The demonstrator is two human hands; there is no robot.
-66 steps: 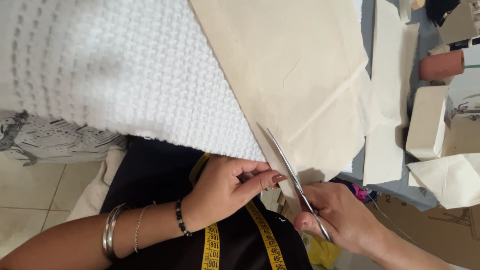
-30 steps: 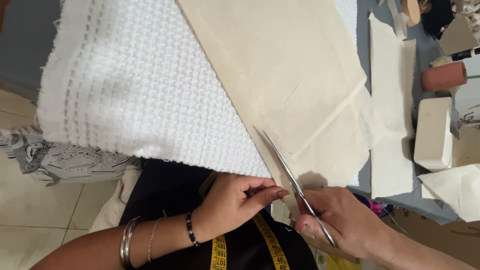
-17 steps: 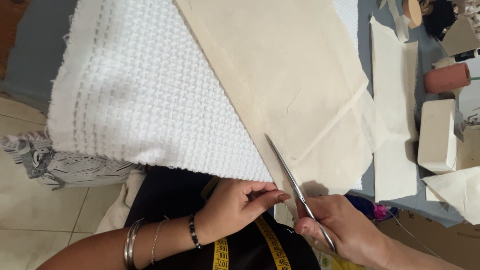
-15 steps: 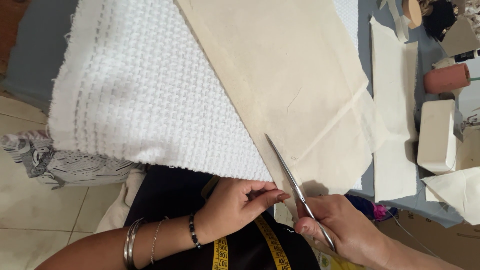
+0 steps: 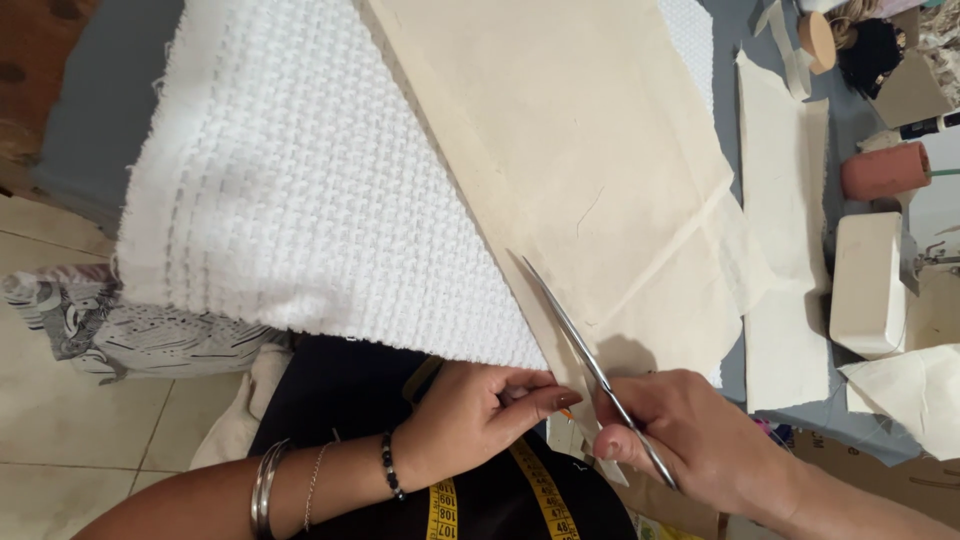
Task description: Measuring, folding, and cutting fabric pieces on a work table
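Observation:
My right hand [image 5: 700, 440] grips a pair of metal scissors [image 5: 575, 335] whose blades lie along the edge of a cream fabric sheet [image 5: 580, 160], tips pointing up and left. My left hand [image 5: 480, 415], wearing bracelets, pinches the near edge of the fabric just left of the scissors. Under the cream sheet lies a white waffle-weave cloth [image 5: 300, 190] that hangs over the near edge of the table. A yellow measuring tape [image 5: 535, 500] hangs down my dark top.
Cream fabric strips [image 5: 785, 200] lie on the grey table [image 5: 90, 110] to the right. Beyond them sit a cream rectangular block [image 5: 865, 285], a terracotta-coloured spool [image 5: 885, 170] and cardboard pieces. A patterned grey cloth [image 5: 110, 330] hangs at the left over tiled floor.
The scissors and both hands have kept their place on the fabric edge; the view has drifted slightly, showing more of the white cloth's left side.

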